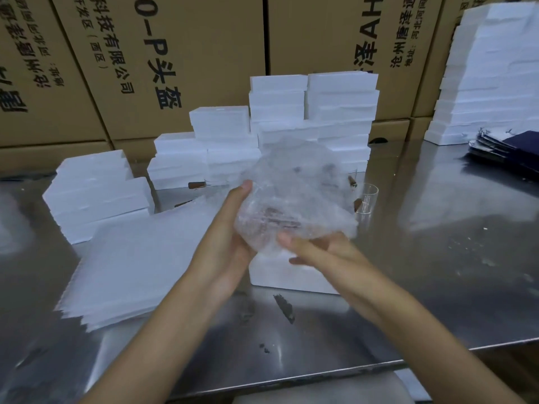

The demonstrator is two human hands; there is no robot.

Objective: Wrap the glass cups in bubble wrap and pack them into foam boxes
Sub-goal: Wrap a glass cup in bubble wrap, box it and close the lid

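A bundle of clear bubble wrap (294, 193) is held above the steel table (408, 287), with a glass cup dimly visible inside it. My left hand (230, 237) grips its left side, thumb up along the wrap. My right hand (318, 249) holds it from beneath, fingers curled under the bundle. Directly below sits a white foam box (280, 275). A bare glass cup (366, 202) stands just right of the bundle. A stack of bubble wrap sheets (140, 263) lies to the left.
Stacks of white foam boxes stand at the back centre (291, 123), at the left (96, 193) and at the far right (490, 71). Cardboard cartons (175, 53) wall the rear. Dark folded items (507, 153) lie at the right. The table's near edge runs along the bottom.
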